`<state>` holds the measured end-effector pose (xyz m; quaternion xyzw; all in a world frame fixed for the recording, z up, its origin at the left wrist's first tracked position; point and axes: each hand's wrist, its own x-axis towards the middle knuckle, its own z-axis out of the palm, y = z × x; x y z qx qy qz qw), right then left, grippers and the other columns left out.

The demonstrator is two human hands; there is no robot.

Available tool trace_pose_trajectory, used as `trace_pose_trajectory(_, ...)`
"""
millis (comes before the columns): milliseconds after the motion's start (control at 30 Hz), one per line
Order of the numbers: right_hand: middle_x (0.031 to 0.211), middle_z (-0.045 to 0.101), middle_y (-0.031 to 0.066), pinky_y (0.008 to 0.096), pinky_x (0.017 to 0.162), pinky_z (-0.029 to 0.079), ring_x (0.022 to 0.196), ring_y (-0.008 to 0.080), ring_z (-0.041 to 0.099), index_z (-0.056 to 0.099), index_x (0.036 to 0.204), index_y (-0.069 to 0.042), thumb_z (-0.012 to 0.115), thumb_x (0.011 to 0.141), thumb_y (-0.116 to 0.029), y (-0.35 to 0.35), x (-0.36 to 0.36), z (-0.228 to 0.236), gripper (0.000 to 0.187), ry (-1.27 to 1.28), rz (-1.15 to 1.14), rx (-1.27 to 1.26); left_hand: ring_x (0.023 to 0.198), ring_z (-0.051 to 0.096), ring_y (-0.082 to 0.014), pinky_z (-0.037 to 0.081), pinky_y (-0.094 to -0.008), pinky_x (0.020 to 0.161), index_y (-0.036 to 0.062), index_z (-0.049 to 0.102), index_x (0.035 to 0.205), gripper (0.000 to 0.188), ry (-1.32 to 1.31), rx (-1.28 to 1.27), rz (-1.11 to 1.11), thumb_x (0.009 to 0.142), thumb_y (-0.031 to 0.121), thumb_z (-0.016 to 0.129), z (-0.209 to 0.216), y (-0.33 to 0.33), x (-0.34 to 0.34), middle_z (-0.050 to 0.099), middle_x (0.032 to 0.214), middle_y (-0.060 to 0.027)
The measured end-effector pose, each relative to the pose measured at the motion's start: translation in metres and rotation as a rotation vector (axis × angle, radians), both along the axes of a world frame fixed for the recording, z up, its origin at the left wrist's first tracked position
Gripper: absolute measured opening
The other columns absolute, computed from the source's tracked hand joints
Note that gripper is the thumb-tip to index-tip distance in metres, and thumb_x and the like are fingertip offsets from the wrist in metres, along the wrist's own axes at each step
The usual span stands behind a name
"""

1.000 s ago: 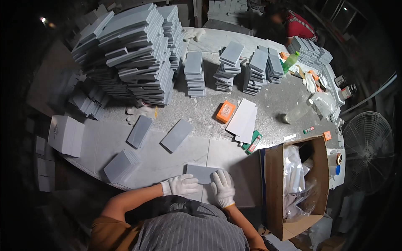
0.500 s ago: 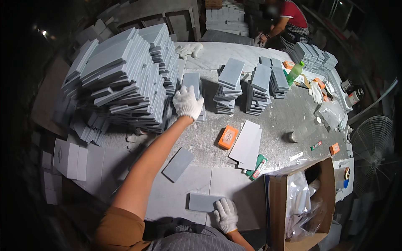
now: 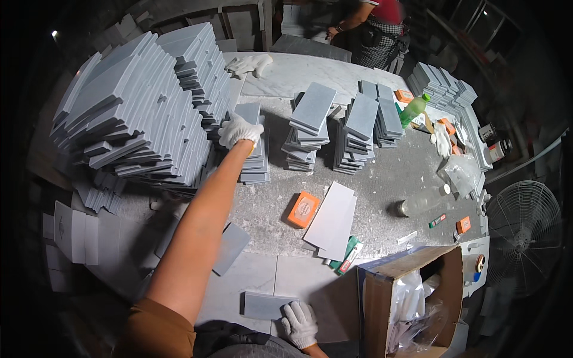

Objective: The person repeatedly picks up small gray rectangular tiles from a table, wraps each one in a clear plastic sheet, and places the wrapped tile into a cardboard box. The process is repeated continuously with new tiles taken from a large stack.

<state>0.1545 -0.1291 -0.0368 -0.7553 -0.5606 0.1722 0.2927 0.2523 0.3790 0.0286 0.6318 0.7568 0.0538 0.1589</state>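
Observation:
My left hand (image 3: 240,132), in a white knitted glove, reaches to a short stack of flat grey tiles (image 3: 255,170) beside the large pile. Its fingers curl at the left edge of an upper tile on that stack; their tips are hidden. Near me, my right hand (image 3: 300,324), also gloved, grips the right end of a single grey tile (image 3: 267,305) lying flat on the table. Another loose grey tile (image 3: 231,249) lies partly behind my left forearm.
A big leaning pile of grey tiles (image 3: 140,107) rises at the left. Further tile stacks (image 3: 313,107) stand mid-table. An orange box (image 3: 303,209), white boards (image 3: 331,218) and an open carton (image 3: 377,310) lie nearer. Beyond the table is another person (image 3: 377,36); a fan (image 3: 525,218) stands right.
The view has shifted, moving table things leftward in it. My left hand's fingers have gone from spread over the stack to curled at its left side. My right hand stays at the tile.

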Motion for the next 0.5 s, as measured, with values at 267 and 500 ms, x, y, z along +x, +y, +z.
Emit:
trace_pose_trajectory(267, 0.123, 0.059, 0.0122, 0.0462, 0.099, 0.047, 0.116, 0.0353, 0.056, 0.064, 0.117, -0.007, 0.068, 0.083, -0.019, -0.017, -0.003, -0.021, 0.035, -0.005, -0.069, 0.075, 0.122, 0.052, -0.0406, 0.045, -0.0495, 0.101, 0.0109, 0.044, 0.145, 0.088, -0.402, 0.3, -0.696, 0.069, 0.039, 0.079, 0.008, -0.11, -0.093, 0.052, 0.133, -0.0223)
trace_pose_trajectory(500, 0.118, 0.062, 0.0107, 0.0427, 0.099, 0.048, 0.113, 0.033, 0.059, 0.065, 0.113, -0.006, 0.069, 0.083, -0.015, -0.041, -0.012, -0.029, 0.031, 0.031, -0.171, 0.216, 0.131, 0.042, -0.0376, 0.037, -0.046, 0.111, -0.0002, 0.046, 0.142, 0.09, -0.306, 0.05, -1.357, 0.063, 0.023, 0.081, -0.007, -0.296, -0.229, 0.049, 0.136, -0.0218)
